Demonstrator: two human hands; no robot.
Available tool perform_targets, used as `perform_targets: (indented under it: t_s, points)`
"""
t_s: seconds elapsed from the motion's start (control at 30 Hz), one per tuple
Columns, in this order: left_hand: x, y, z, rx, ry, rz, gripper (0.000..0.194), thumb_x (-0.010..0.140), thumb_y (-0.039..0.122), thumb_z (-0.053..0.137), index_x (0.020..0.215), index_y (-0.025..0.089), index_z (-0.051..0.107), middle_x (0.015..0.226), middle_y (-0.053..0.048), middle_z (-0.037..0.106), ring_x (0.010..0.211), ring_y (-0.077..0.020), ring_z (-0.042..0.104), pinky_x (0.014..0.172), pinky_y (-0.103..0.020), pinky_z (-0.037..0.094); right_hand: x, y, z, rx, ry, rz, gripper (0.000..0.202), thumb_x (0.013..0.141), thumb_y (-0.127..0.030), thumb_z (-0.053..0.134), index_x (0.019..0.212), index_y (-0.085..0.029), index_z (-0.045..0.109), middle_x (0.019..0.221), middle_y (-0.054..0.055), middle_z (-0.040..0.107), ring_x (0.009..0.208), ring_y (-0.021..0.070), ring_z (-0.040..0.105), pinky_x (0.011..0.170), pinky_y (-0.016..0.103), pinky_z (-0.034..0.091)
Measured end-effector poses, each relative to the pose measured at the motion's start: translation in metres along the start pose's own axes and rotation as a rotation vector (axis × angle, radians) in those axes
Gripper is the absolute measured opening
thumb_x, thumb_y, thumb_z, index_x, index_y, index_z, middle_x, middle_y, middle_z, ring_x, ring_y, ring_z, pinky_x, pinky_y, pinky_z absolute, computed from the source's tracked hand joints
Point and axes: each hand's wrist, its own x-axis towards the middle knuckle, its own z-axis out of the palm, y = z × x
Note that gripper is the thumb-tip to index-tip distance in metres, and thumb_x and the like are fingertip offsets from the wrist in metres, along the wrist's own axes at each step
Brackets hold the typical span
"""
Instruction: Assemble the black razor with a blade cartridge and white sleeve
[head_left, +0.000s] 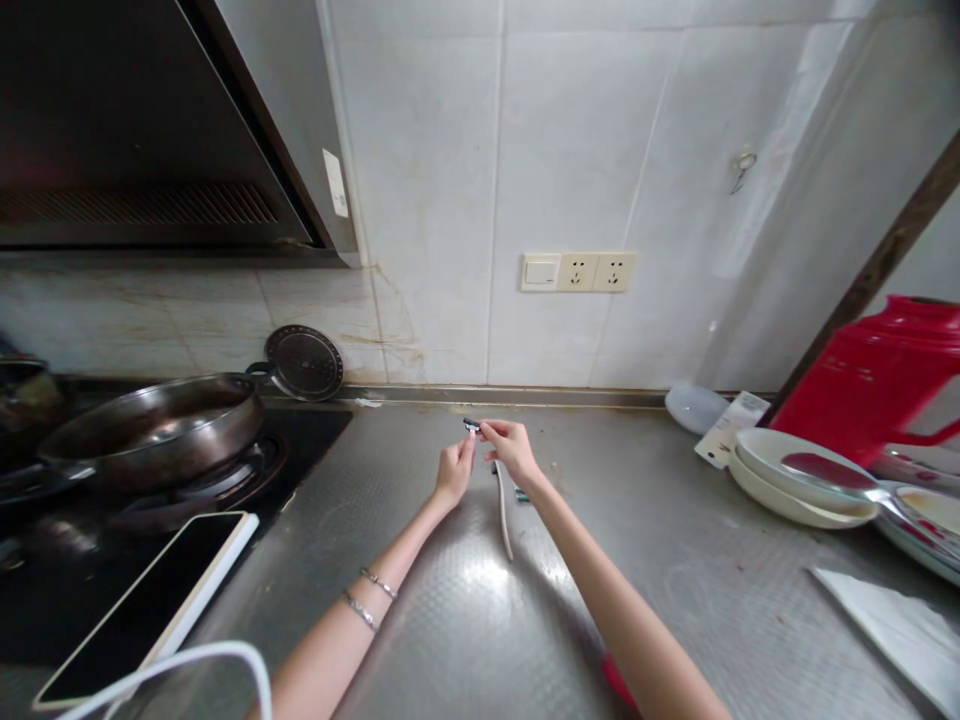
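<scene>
Well to the left of the grip, a metal pan [169, 437] is carried by the black stove [319, 430], and a dark round disc [304, 362] is leaned against the wall behind it. Nearer to the body than the grip and also to its left, a phone [150, 610] with a dark screen is seen by the stove's edge, and a white cable [217, 650] is looped in front of it. Two bracelets [360, 610] are worn on the left forearm, below the grip. Above the middle of the metal desk [450, 640], a small dark item [472, 426] with a pale part is pinched by the fingertips of the left hand [455, 472] on one side and of the right hand [511, 447] on the other; its exact kind cannot be told. Just below the grip, a thin grey strip [505, 520] is laid on the desk, with a small greenish piece [523, 494] placed to its right, beside the right wrist. Above and to the right of the grip, a socket panel [577, 272] is mounted on the wall. Well to the right, a stack of pale bowls [787, 495] is set before a red jug [874, 380].
</scene>
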Motion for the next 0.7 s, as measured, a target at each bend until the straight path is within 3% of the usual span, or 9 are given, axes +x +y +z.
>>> perform_targets:
  t_s: [0.23,0.37,0.7]
  points:
    - [-0.0016,0.0039,-0.0005,-0.015,0.039,0.004,0.053,0.082,0.059,0.031,0.048,0.018,0.038,0.041,0.004,0.036,0.045,-0.0092,0.036,0.049,-0.023,0.028,-0.0001,0.0027,0.0036,-0.007,0.03,-0.006,0.035,0.067,-0.039,0.058,0.085,-0.011,0.07,0.079,0.008,0.068,0.07,0.0152,0.058,0.036,0.016,0.046]
    - [-0.0011,0.0035,-0.0003,-0.066,-0.003,-0.03,0.054,0.083,0.059,0.028,0.047,0.019,0.035,0.038,0.004,0.035,0.042,-0.0092,0.035,0.048,-0.023,0.028,0.0002,0.003,0.0042,-0.031,0.034,-0.047,0.036,0.068,-0.038,0.056,0.086,-0.01,0.07,0.079,0.009,0.067,0.068,0.0149,0.058,0.037,0.017,0.048]
    - [-0.0026,0.0034,-0.0032,-0.01,-0.004,0.051,0.053,0.083,0.059,0.03,0.049,0.019,0.037,0.043,0.003,0.036,0.047,-0.0098,0.035,0.05,-0.024,0.027,0.0013,0.0037,0.003,-0.021,0.004,-0.069,0.038,0.066,-0.042,0.058,0.087,-0.012,0.07,0.081,0.008,0.067,0.068,0.0154,0.058,0.038,0.019,0.048]
